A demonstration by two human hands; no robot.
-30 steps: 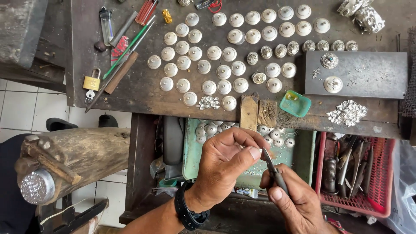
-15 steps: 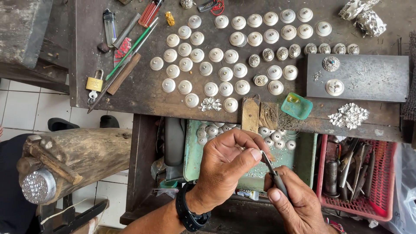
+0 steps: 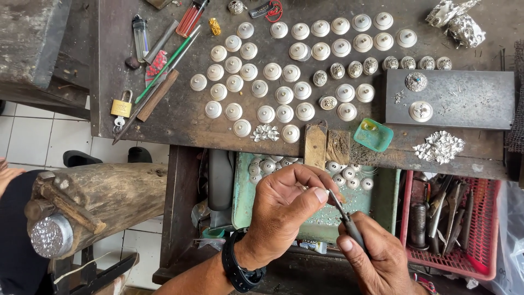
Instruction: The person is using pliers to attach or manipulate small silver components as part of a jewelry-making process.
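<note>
Both hands sit slightly lower right in the view than a second ago, the bench having slid up. Right hand (image 3: 371, 257), at 5 o'clock, is closed around small pliers (image 3: 349, 221). Left hand (image 3: 284, 210), just at 9 o'clock of the tips, pinches thumb and forefinger together there; any piece between them cannot be made out. Beyond, a green tray (image 3: 382, 202) holds silver domes; at 12 o'clock, rows of silver caps (image 3: 284, 95) cover the workbench (image 3: 180, 125).
</note>
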